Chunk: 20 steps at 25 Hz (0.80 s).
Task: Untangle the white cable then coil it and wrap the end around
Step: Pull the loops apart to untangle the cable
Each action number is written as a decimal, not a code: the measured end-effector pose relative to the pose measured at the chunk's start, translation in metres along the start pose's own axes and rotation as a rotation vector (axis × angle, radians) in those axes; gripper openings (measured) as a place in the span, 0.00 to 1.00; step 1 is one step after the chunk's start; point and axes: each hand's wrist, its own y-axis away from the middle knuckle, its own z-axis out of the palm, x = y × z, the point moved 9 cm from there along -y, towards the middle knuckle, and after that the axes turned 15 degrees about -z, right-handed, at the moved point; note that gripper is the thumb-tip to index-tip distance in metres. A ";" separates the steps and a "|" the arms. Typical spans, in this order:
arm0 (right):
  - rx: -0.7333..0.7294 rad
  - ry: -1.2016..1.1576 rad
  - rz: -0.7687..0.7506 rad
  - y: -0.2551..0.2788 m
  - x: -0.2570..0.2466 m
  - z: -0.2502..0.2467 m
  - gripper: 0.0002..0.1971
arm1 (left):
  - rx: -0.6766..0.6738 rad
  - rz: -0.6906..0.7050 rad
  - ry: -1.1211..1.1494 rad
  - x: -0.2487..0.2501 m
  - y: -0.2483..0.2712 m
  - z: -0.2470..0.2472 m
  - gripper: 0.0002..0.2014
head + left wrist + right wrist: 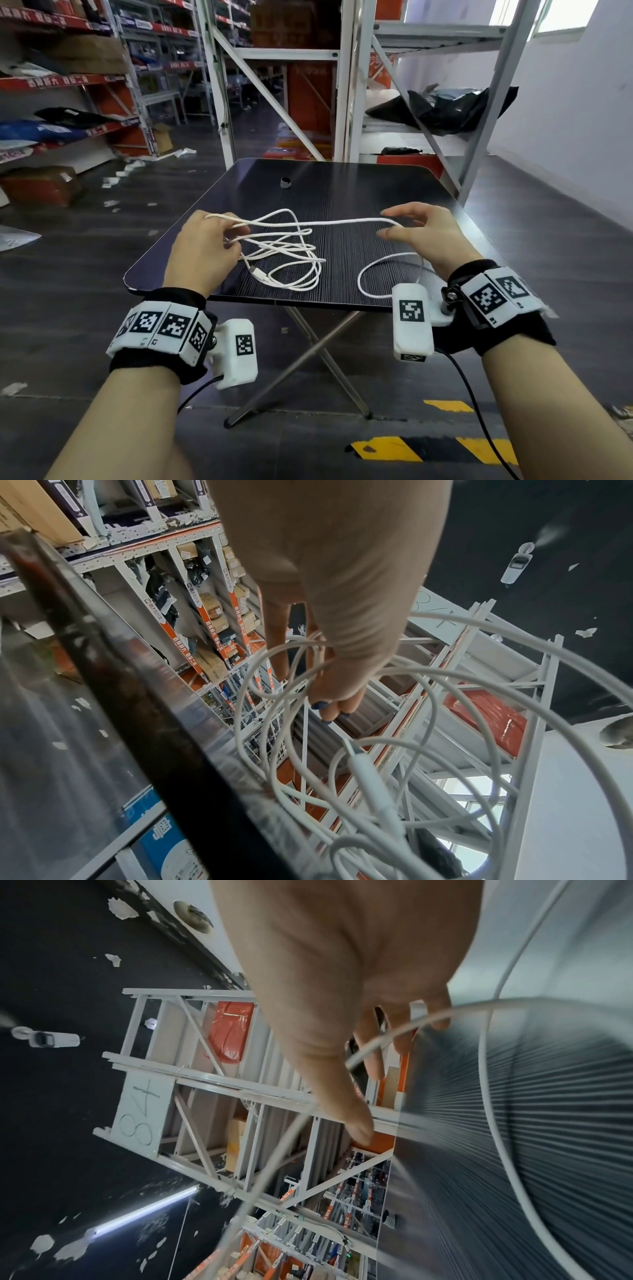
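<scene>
A white cable [291, 260] lies in a loose tangle of loops on the dark ribbed table [376, 192], with one connector end [255, 270] near the middle front. My left hand [228, 237] grips several strands at the tangle's left side, fingers curled round them [325, 696]. One strand is stretched rightward to my right hand [382, 224], whose fingers are spread and nearly straight. There the strand passes between thumb and fingers [397, 1039] without a pinch. A further loop [373, 274] lies below the right hand by the table's front edge.
A small dark ring-shaped object [285, 182] stands at the back of the table. White metal racks [346, 85] rise just behind the table, and stocked shelves [68, 82] run along the left. Yellow-black floor tape [387, 448] lies near my feet.
</scene>
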 end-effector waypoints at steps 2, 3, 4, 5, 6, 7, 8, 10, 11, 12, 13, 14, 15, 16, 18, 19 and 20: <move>-0.101 0.055 -0.053 0.003 -0.017 0.009 0.13 | -0.002 -0.012 -0.020 -0.001 -0.001 0.001 0.16; -0.142 0.064 -0.079 0.004 -0.025 0.015 0.12 | -0.006 -0.013 -0.029 -0.001 -0.002 0.002 0.17; -0.182 0.060 -0.112 0.005 -0.034 0.020 0.12 | -0.013 -0.016 -0.034 0.000 -0.002 0.004 0.17; -0.222 0.051 -0.151 0.006 -0.043 0.027 0.10 | -0.020 -0.024 -0.039 0.002 -0.002 0.005 0.17; -0.258 0.053 -0.189 0.006 -0.051 0.034 0.09 | -0.024 -0.030 -0.044 0.004 -0.001 0.007 0.16; -0.279 0.066 -0.217 0.005 -0.057 0.040 0.07 | -0.018 -0.028 -0.047 0.008 0.000 0.006 0.16; -0.272 0.089 -0.231 0.003 -0.061 0.043 0.06 | -0.007 -0.015 -0.043 0.011 0.001 0.006 0.15; -0.147 0.131 -0.233 -0.006 -0.061 0.038 0.04 | 0.040 0.052 -0.018 0.017 -0.001 0.003 0.14; -0.058 0.123 -0.213 -0.012 -0.055 0.031 0.04 | 0.063 0.101 -0.005 0.019 -0.001 0.001 0.14; 0.019 0.090 -0.176 -0.016 -0.047 0.023 0.06 | 0.078 0.158 0.000 0.021 -0.001 0.000 0.14; 0.074 0.040 -0.124 -0.019 -0.035 0.017 0.08 | 0.083 0.218 -0.011 0.024 0.001 0.001 0.13; 0.108 -0.010 -0.061 -0.020 -0.023 0.013 0.08 | 0.084 0.279 -0.030 0.027 0.003 0.002 0.12; 0.131 -0.054 0.001 -0.020 -0.011 0.010 0.08 | 0.091 0.338 -0.042 0.031 0.006 0.002 0.11; 0.149 -0.088 0.053 -0.019 -0.002 0.007 0.08 | 0.093 0.380 -0.035 0.034 0.008 0.003 0.11; 0.191 -0.115 0.113 -0.016 0.011 0.002 0.07 | 0.088 0.409 0.040 0.037 0.010 0.000 0.11; 0.220 -0.116 0.124 -0.015 0.014 -0.002 0.07 | 0.089 0.405 0.109 0.037 0.010 -0.003 0.11; 0.251 -0.121 0.130 -0.014 0.016 -0.006 0.06 | 0.092 0.390 0.186 0.036 0.010 -0.006 0.10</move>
